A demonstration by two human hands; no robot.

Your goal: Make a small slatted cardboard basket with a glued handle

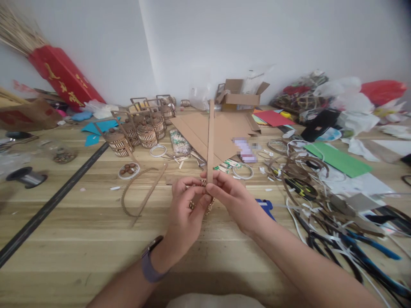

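Observation:
A long flat brown strip (pixel 210 141) stands nearly upright in front of me. My right hand (pixel 229 196) pinches its lower end between thumb and fingers. Close against it, my left hand (pixel 189 205) is closed on a small woven piece (pixel 210 207) of light and dark brown checks, mostly hidden by my fingers. The two hands meet at the strip's base, where it touches the woven piece. Whether the two are joined cannot be seen.
Several small woven baskets (pixel 147 134) with handles stand at the back left. Cardboard sheets (pixel 192 128) lie ahead. A curved strip (pixel 123 196) and a dish of brown beads (pixel 129 170) lie left. Blue-handled pliers (pixel 372 246), cables and a blue tool (pixel 266 208) crowd the right.

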